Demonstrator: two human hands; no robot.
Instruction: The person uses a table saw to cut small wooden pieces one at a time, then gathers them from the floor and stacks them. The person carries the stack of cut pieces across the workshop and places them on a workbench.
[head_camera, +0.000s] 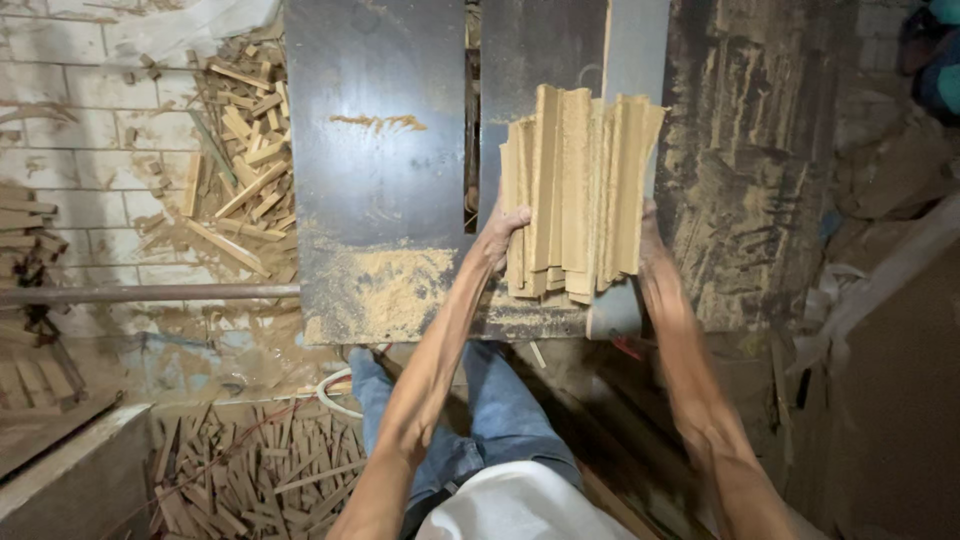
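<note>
- Holding a bundle of thin tan wood slats (578, 190) upright between both hands, above the dark metal saw surface (375, 150).
- Pressing in from the bundle's left edge with the left hand (498, 235), its fingers (515, 216) curling around the lower corner of the slats.
- Bracing the bundle's right edge with the right hand (650, 235); fingers hidden behind the slats, so impossible to tell how far wrapping, though clearly bearing on the wood.
- Squaring up, by the look of it: slat ends sitting uneven, some poking lower toward the wrists, others higher away from the fingers.
- Showing a narrow dark slot (471, 150) in the surface just left of the left fingers, and a drift of sawdust (395, 285) lying below and left of them.
- Lying well to the left of the fingers, a heap of offcuts (240, 160) against a pale brick wall; more scraps (250, 475) piling on the floor near the elbows.
- Calling next, likely, for even inward pressure from both sides and tapping the ends level, keeping the loose slats from fanning or slipping.
</note>
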